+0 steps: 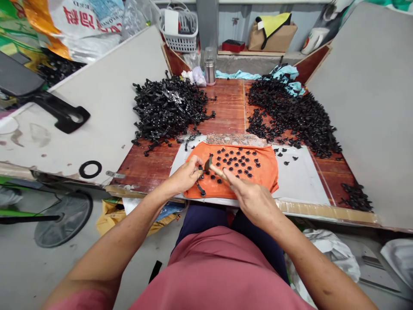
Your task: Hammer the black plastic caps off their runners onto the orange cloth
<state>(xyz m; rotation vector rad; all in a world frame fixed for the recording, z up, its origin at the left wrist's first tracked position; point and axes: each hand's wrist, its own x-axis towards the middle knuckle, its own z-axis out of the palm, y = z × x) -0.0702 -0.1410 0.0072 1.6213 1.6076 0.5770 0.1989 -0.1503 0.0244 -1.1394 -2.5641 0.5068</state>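
Note:
My right hand (254, 198) is wrapped round the light wooden handle of a small hammer (208, 163), whose dark head is over the left part of an orange cloth (258, 185). Close beside that head, my left hand (186, 175) pinches a small black part, mostly hidden by the fingers. Several small round black pieces (236, 165) with short stems stand spread over the cloth. A black strip-shaped part (200, 188) lies at the cloth's lower left, below my left fingers.
Heaps of black strip parts (167, 107) and small black pieces (300, 114) flank the cloth. A white sheet (300, 176) lies beneath it. Behind stand a metal flask (209, 71) and a white basket (180, 41). Grey side panels (371, 107) and a black ring (90, 169) are at the sides.

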